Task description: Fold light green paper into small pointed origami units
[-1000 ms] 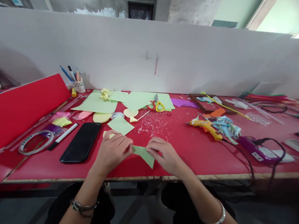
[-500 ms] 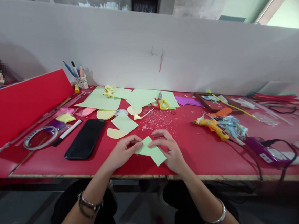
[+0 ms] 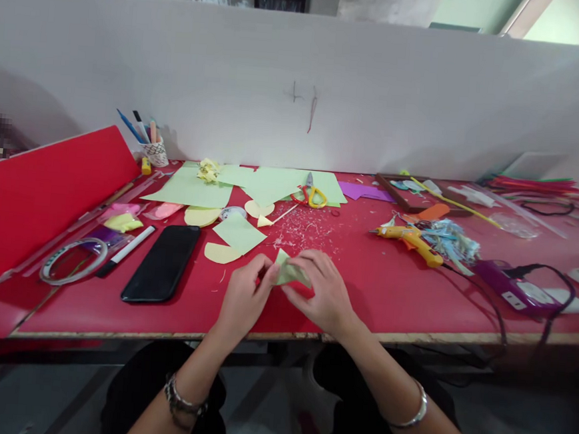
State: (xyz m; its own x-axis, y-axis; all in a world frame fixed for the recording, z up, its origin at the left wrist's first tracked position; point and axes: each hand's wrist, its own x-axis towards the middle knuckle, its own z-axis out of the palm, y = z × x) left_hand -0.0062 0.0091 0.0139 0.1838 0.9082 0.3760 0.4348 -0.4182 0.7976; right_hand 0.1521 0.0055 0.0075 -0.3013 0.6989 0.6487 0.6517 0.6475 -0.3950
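Note:
A small pale green paper piece [image 3: 290, 274] is held between my two hands, above the front edge of the red table. My left hand [image 3: 248, 294] pinches its left end between thumb and fingers. On the other side my right hand [image 3: 321, 292] grips it, with the fingers over the top and the thumb below. The piece looks bent or folded, and the fingers hide part of it. Beyond my left hand lie a green paper square [image 3: 239, 233] and a cream rounded paper piece [image 3: 222, 253].
A black phone [image 3: 161, 264] and a marker [image 3: 126, 251] lie left. Scissors [image 3: 316, 197] rest on green sheets [image 3: 275, 184] at the back. Right are a yellow glue gun [image 3: 410, 242] and a purple power strip [image 3: 517, 290]. A red board [image 3: 45, 198] leans far left.
The green piece, earlier spread with its corner pointing down, is now raised and bent between my hands. My right fingers have closed over it. The view has shifted slightly.

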